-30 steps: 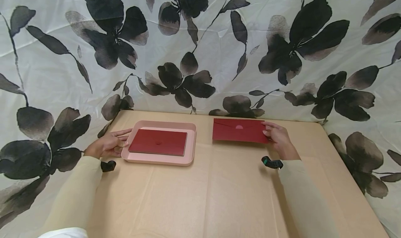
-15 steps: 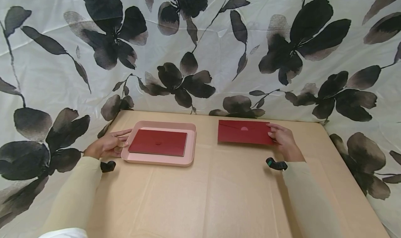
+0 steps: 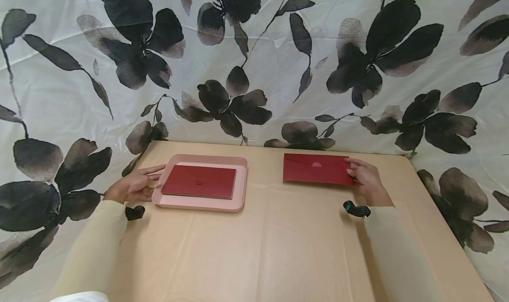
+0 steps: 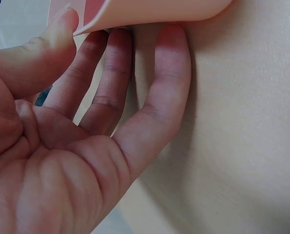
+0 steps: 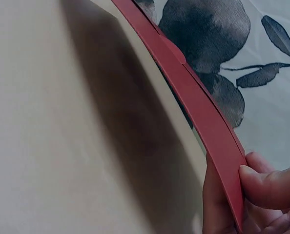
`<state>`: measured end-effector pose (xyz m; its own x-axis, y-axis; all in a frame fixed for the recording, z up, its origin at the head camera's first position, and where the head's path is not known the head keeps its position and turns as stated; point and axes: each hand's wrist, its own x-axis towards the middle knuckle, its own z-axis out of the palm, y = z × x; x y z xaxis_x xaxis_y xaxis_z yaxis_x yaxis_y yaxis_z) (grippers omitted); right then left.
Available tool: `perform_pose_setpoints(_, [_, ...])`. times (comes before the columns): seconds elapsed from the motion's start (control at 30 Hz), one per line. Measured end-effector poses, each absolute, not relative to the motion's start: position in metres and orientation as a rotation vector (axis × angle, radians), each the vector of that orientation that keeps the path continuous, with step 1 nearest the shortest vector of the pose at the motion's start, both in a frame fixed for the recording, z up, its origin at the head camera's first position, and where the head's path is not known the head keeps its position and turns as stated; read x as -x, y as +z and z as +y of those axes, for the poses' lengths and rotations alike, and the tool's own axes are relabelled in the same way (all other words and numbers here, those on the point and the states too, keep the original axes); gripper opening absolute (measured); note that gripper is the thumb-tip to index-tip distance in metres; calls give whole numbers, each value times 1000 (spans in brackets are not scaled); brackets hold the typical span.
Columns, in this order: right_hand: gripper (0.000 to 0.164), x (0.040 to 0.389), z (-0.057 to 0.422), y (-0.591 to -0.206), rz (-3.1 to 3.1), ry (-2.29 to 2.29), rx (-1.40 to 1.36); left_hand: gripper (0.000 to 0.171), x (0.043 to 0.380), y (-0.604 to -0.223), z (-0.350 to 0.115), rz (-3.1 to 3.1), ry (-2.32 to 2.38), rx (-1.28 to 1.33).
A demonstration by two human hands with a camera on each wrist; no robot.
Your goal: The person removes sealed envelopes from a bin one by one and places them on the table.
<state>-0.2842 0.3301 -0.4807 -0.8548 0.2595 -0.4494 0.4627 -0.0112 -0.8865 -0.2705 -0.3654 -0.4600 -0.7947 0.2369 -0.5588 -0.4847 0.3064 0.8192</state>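
A red envelope with a rounded flap tab is pinched at its right end by my right hand. In the right wrist view the thumb presses one face of the envelope, fingers behind, and its shadow falls on the table below. On the left, a second red envelope lies flat inside a shallow pink tray. My left hand holds the tray's left edge. Seen from the left wrist, the thumb is at the tray's rim and the other fingertips reach underneath.
Both items are toward the far side of a light wooden table. Behind and beside the table hangs a white cloth printed with dark flowers. Black bands are worn at both wrists.
My right hand has moved to the right and slightly nearer, bringing the envelope with it, away from the tray. The left hand, the tray and the envelope in it stay in place.
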Motion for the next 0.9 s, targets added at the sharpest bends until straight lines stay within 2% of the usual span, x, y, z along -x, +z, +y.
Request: perform_pose_setpoints(0.9, [56, 275, 376, -486, 2103, -1955, -844, 85, 270, -457, -365, 1997, 1514, 227])
